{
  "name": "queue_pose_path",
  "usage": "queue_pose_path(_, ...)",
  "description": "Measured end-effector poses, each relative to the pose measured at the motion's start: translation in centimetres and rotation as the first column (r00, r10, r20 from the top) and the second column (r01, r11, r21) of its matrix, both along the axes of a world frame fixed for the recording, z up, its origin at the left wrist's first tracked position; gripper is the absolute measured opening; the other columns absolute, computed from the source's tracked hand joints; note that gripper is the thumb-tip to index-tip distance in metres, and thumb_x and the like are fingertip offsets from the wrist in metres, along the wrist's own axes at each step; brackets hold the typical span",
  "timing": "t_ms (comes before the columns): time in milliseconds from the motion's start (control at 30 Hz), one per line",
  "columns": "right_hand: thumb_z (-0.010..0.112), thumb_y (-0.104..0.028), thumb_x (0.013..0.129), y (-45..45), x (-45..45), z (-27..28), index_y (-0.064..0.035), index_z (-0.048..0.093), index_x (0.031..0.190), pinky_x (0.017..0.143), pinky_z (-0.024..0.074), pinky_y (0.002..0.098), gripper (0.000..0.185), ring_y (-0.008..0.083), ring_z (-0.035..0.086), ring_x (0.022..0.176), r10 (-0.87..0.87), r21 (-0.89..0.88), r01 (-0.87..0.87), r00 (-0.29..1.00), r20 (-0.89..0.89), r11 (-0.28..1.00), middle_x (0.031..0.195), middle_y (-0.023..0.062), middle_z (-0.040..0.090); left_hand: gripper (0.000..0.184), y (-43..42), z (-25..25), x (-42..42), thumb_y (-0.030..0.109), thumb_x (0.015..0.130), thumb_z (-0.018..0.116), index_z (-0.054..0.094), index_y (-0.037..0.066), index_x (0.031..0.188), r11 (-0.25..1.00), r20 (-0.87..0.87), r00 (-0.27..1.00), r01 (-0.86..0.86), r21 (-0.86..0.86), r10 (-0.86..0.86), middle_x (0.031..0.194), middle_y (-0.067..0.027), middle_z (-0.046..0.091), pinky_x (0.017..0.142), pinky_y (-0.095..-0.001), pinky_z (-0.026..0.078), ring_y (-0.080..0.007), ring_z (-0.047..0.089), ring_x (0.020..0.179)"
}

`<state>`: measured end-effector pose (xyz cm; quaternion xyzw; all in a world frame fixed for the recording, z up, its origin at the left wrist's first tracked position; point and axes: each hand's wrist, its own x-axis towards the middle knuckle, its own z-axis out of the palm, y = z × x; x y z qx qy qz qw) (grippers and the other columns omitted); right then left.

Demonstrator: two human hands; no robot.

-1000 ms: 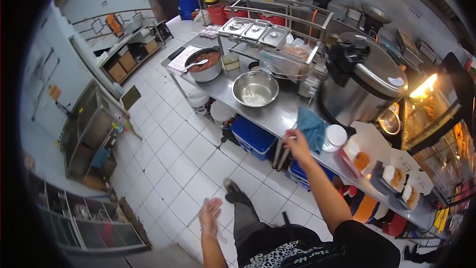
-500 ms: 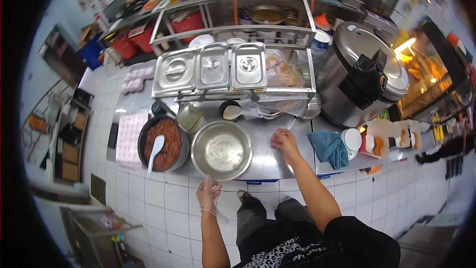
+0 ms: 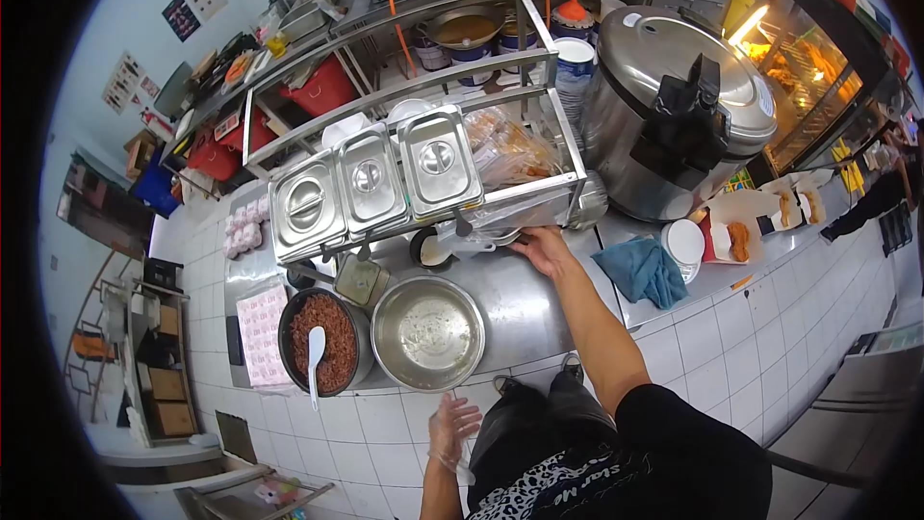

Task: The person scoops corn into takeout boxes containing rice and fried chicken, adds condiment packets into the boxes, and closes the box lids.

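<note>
My left hand (image 3: 452, 427) wears a clear plastic glove and hangs just in front of the counter, holding nothing, with its fingers apart. Above it on the counter stands a wide steel bowl (image 3: 428, 332), its inside bare but for wet-looking marks. My bare right hand (image 3: 544, 250) stretches under the front of the steel rack, its fingertips beside a clear plastic bag (image 3: 472, 234); the fingers are partly hidden and nothing shows in their grip. Left of the bowl is a dark pot of reddish-brown rice (image 3: 337, 327) with a white rice paddle (image 3: 316, 361) on top.
Lidded steel pans (image 3: 306, 207) sit on the rack (image 3: 529, 188). A large steel cooker (image 3: 664, 116) stands to the right, near a blue cloth (image 3: 643, 273) and boxes of fried food (image 3: 739, 241). Pink-printed paper (image 3: 262, 332) lies at the left end.
My right hand has moved forward from the open counter to the plastic bag under the rack. My left hand has spread its fingers. The view has turned and shifted.
</note>
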<state>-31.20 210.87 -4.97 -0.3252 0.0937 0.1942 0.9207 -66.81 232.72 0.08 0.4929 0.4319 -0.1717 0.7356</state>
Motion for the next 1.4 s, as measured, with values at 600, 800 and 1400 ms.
queue_pose_path(600,0.06,-0.022,0.096,2.3,-2.9,-2.6,-0.0088,0.052,0.131,0.097,0.0496,0.0554,0.038,0.0308,0.059,0.115,0.028,0.007,-0.028,0.999,-0.034,1.0,0.125,0.0141,0.06,0.077,-2.3,-0.1,1.1,0.065,0.096,0.044,0.048,-0.003,0.132,0.993,0.118,0.991,-0.055,-0.106,0.067,0.119,-0.0185,0.062,0.089,-0.041,0.048,-0.0276,0.06,0.108)
queue_pose_path(800,0.057,-0.026,0.098,3.6,-6.6,-1.0,-0.0096,0.052,0.132,0.098,0.0477,0.0567,0.038,0.0301,0.057,0.117,-0.029,0.025,0.032,0.994,-0.11,0.999,0.127,0.0136,0.059,0.068,-1.6,-1.5,3.4,0.062,0.098,0.044,0.052,0.001,0.126,0.917,0.111,0.935,-0.298,-0.266,0.336,0.115,-0.0156,0.063,0.092,-0.0405,0.048,-0.0269,0.062,0.107)
queue_pose_path(1400,0.053,-0.036,0.1,-4.1,-19.9,2.1,-0.0079,0.047,0.137,0.091,0.0546,0.0462,0.047,0.0284,0.06,0.115,0.093,0.046,-0.086,0.981,-0.168,0.995,0.133,0.0127,0.057,0.051,-2.8,-2.0,2.7,0.049,0.099,0.053,0.055,0.004,0.122,0.967,0.209,0.962,-0.13,-0.221,0.177,0.115,-0.0126,0.063,0.096,-0.0377,0.045,-0.0246,0.059,0.108)
